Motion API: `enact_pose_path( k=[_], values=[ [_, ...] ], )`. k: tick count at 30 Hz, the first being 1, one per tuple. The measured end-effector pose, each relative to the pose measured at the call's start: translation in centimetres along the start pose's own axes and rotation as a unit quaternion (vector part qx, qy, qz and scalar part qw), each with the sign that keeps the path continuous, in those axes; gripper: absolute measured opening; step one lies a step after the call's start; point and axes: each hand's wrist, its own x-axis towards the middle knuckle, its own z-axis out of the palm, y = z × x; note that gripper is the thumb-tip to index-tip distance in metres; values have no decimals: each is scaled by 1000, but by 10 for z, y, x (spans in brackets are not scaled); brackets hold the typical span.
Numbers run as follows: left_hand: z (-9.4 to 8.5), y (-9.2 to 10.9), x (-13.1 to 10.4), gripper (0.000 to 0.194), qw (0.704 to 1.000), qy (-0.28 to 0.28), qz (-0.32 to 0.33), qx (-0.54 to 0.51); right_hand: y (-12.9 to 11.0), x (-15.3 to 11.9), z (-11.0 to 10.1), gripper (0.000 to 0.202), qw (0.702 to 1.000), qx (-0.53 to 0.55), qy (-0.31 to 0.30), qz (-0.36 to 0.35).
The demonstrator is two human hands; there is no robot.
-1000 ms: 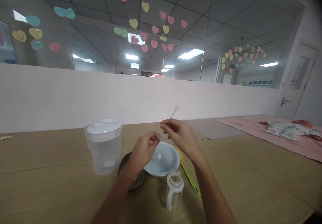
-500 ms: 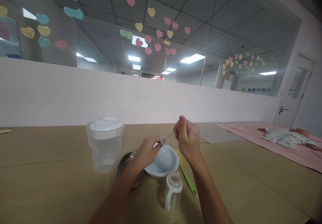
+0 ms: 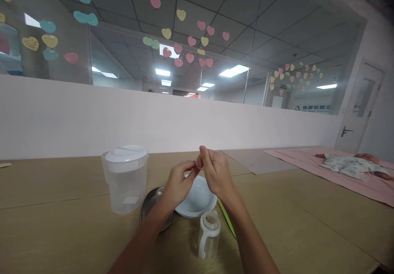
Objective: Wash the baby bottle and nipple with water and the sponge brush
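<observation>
My left hand (image 3: 180, 183) is closed, thumb and fingertips pinching a small round clear piece (image 3: 200, 168), of which only a pale edge shows. Against it is my right hand (image 3: 215, 171), a fist with the thumb up. The thin rod seen in that fist a moment ago is hidden now. Below the hands sits a pale blue bowl (image 3: 197, 200). In front of it stands a clear bottle (image 3: 209, 237) with a white handle and an uncapped top. A green-handled brush (image 3: 227, 218) lies partly behind my right forearm.
A lidded translucent pitcher (image 3: 127, 183) stands at the left. Next to it a round metal dish (image 3: 147, 206) holds a clear dome-shaped piece (image 3: 160, 191), partly behind my left arm. At the far right a doll (image 3: 351, 167) lies on a pink cloth (image 3: 292, 161). A white wall (image 3: 184, 122) borders the table.
My right hand has moved left, up against my left hand. The thin rod that showed between them is out of sight, and the round piece is mostly covered.
</observation>
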Motion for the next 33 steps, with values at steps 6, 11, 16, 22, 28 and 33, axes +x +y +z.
enact_pose_path(
  k=[6,11,16,22,28,33],
  values=[
    [-1,5,-1,28,997,3,54,60,-3,-1,-3,54,999,33,44,-3],
    [3,-7,0,25,986,15,116,122,-6,-2,-14,54,994,43,100,16],
    [3,-13,1,23,979,29,154,131,-12,-6,-27,52,987,78,137,-6],
    [4,-12,-3,21,976,29,177,128,-33,-16,-41,52,965,162,202,-47],
    [-1,-1,-2,19,969,14,189,160,-48,-19,-60,52,927,173,321,-82],
    [-19,-21,2,21,963,7,132,236,-44,-20,-82,52,896,147,407,-103]
  ],
)
